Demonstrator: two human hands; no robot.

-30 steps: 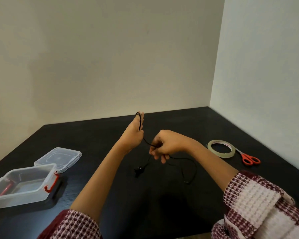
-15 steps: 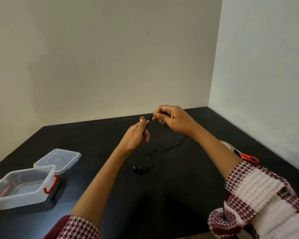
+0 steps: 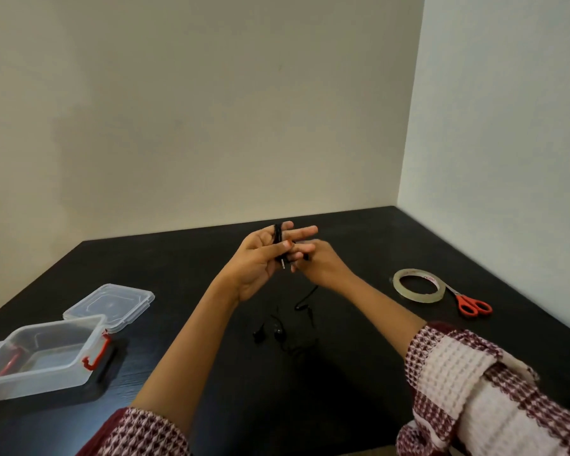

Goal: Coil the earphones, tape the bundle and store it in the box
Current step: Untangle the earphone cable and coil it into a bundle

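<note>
Dropped right hand (image 3: 323, 268) back beside left hand (image 3: 257, 263), pinching earphones (image 3: 278, 234). Held left fingers (image 3: 305, 230) spread, them wound round, thumb pinning end; buds (image 3: 278, 331) down on table (image 3: 392, 235). Could've lost loops if pulled too loose, got knots.

A: We get soft, even light, dim and warmish; the right wall (image 3: 507, 126) reads cooler and brighter than the far wall (image 3: 178, 110).
B: We also lose detail on the black tabletop (image 3: 359, 406), where the earphones (image 3: 278, 331) nearly vanish.
A: We see motion blur on the right hand (image 3: 323, 268), and a faint shadow just right of the box (image 3: 37, 376).
B: Overall we find it slightly soft, with the right-hand wall corner leaning from wide-angle distortion.
</note>
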